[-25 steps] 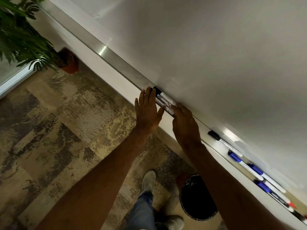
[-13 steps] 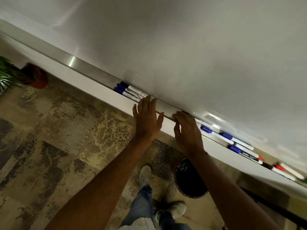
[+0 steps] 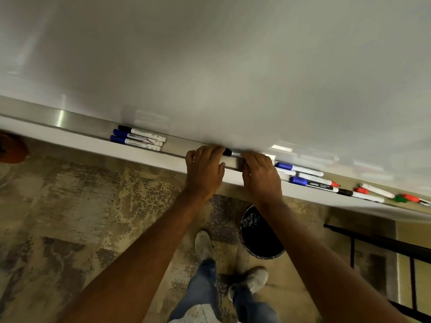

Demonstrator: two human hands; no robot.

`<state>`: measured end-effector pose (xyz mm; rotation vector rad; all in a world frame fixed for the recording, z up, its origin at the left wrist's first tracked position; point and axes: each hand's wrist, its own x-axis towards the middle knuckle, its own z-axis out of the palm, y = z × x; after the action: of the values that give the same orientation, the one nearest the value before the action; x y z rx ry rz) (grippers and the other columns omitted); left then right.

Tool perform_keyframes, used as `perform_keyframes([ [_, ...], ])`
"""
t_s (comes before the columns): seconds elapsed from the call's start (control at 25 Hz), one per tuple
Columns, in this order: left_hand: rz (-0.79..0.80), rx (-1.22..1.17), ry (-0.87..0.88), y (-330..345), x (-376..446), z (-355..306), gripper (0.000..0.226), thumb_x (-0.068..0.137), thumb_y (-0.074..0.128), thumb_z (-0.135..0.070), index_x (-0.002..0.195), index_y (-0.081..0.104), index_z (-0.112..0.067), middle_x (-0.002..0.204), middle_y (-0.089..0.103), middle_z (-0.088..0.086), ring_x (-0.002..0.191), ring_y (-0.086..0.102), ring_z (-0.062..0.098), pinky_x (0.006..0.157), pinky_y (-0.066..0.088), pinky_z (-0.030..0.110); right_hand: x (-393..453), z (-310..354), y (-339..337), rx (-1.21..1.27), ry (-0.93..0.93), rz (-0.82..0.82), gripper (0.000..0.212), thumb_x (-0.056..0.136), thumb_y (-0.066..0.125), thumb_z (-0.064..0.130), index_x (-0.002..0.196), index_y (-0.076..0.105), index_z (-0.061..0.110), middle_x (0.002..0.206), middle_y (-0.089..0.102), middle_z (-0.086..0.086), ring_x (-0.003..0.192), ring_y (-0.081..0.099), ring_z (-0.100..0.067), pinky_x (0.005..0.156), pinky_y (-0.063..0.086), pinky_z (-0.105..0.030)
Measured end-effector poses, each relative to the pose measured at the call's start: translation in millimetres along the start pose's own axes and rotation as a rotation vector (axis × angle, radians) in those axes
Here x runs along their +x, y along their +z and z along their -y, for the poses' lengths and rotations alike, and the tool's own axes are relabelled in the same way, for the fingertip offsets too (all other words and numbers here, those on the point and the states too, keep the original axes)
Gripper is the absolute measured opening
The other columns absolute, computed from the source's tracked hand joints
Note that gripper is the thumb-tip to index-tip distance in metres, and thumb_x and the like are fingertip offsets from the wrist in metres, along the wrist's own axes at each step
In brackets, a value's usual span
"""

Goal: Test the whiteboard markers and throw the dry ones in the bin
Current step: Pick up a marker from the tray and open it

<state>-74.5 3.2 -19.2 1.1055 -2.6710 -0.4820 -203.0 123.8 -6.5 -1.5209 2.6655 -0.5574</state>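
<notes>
A black-capped marker (image 3: 229, 152) lies along the tray (image 3: 70, 123) at centre. Three capped markers (image 3: 138, 138) sit together at its nine o'clock, more markers (image 3: 310, 177) at three. The black-lined bin (image 3: 258, 234) stands open at five.

On the tray (image 3: 177, 149) under the whiteboard (image 3: 233, 66), three markers (image 3: 138, 138) lie side by side at the left, both hands meet on one marker (image 3: 231, 152) mid-tray, more markers (image 3: 310, 177) trail off rightward, and the bin (image 3: 258, 234) stands on the floor (image 3: 81, 206) below the right forearm.
</notes>
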Motion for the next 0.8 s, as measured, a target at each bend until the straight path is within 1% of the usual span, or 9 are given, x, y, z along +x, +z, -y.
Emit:
perform_keyframes([
  [0.08,-0.026,0.030,0.012,0,4,0,0.043,0.089,0.068,-0.029,0.132,0.061,-0.024,0.127,0.063,-0.002,0.119,0.056,0.024,0.100,0.035,0.044,3,-3,10,-0.035,-0.015,0.012,0.038,0.099,0.044,0.016,0.127,0.067,0.007,0.123,0.069,-0.012,0.111,0.062,-0.032,0.094,0.055,-0.044],
  [0.12,-0.036,0.039,0.009,-1,7,0,0.040,0.089,0.068,-0.028,0.129,0.062,-0.025,0.124,0.064,-0.003,0.117,0.057,0.024,0.098,0.035,0.044,4,-4,13,-0.047,-0.016,0.022,0.036,0.099,0.047,0.015,0.128,0.066,0.007,0.124,0.068,-0.012,0.111,0.061,-0.034,0.095,0.054,-0.045],
  [0.2,-0.036,0.043,-0.011,-3,11,-2,0.037,0.088,0.071,-0.025,0.124,0.064,-0.027,0.118,0.065,-0.003,0.112,0.059,0.024,0.096,0.036,0.043,7,-4,16,-0.061,-0.016,0.033,0.032,0.097,0.059,0.012,0.128,0.067,0.008,0.125,0.067,-0.012,0.111,0.061,-0.035,0.093,0.054,-0.045],
  [0.28,-0.011,0.037,-0.039,-4,14,-4,0.036,0.084,0.076,-0.026,0.117,0.065,-0.028,0.115,0.066,-0.003,0.110,0.059,0.025,0.094,0.037,0.044,9,-3,15,-0.076,-0.022,0.050,0.034,0.093,0.069,0.012,0.128,0.067,0.011,0.125,0.066,-0.010,0.112,0.060,-0.034,0.090,0.055,-0.045],
  [0.4,0.019,0.027,-0.072,-3,16,-5,0.032,0.082,0.080,-0.027,0.110,0.064,-0.026,0.111,0.066,-0.003,0.106,0.060,0.026,0.092,0.037,0.044,10,-2,12,-0.132,-0.033,0.078,0.036,0.090,0.075,0.017,0.125,0.069,0.015,0.124,0.065,-0.008,0.113,0.060,-0.033,0.087,0.054,-0.044],
  [0.52,0.024,0.022,-0.085,-2,16,-7,0.031,0.081,0.081,-0.027,0.109,0.068,-0.026,0.110,0.067,-0.002,0.105,0.061,0.027,0.091,0.037,0.044,11,-2,11,-0.167,-0.039,0.075,0.033,0.086,0.079,0.020,0.119,0.073,0.016,0.119,0.065,-0.007,0.110,0.061,-0.033,0.085,0.053,-0.045],
  [0.68,0.024,0.005,-0.094,-4,17,-8,0.028,0.082,0.080,-0.026,0.108,0.069,-0.027,0.110,0.065,-0.002,0.108,0.059,0.027,0.095,0.033,0.044,10,-3,8,-0.189,-0.062,0.048,0.029,0.087,0.079,0.019,0.115,0.073,0.016,0.117,0.065,-0.008,0.107,0.061,-0.033,0.084,0.052,-0.045],
  [0.76,0.037,-0.015,-0.097,-11,17,-13,0.027,0.085,0.077,-0.026,0.110,0.067,-0.028,0.113,0.065,-0.004,0.111,0.058,0.024,0.099,0.029,0.044,9,-4,1,-0.179,-0.069,0.001,0.024,0.090,0.071,0.018,0.113,0.072,0.015,0.114,0.066,-0.009,0.103,0.062,-0.033,0.081,0.050,-0.044],
  [0.8,0.044,-0.043,-0.104,-16,16,-16,0.026,0.087,0.075,-0.025,0.111,0.066,-0.028,0.114,0.065,-0.006,0.112,0.057,0.022,0.100,0.029,0.043,8,-3,-5,-0.175,-0.077,-0.028,0.022,0.092,0.063,0.019,0.112,0.071,0.015,0.111,0.066,-0.009,0.100,0.062,-0.033,0.080,0.049,-0.043],
])
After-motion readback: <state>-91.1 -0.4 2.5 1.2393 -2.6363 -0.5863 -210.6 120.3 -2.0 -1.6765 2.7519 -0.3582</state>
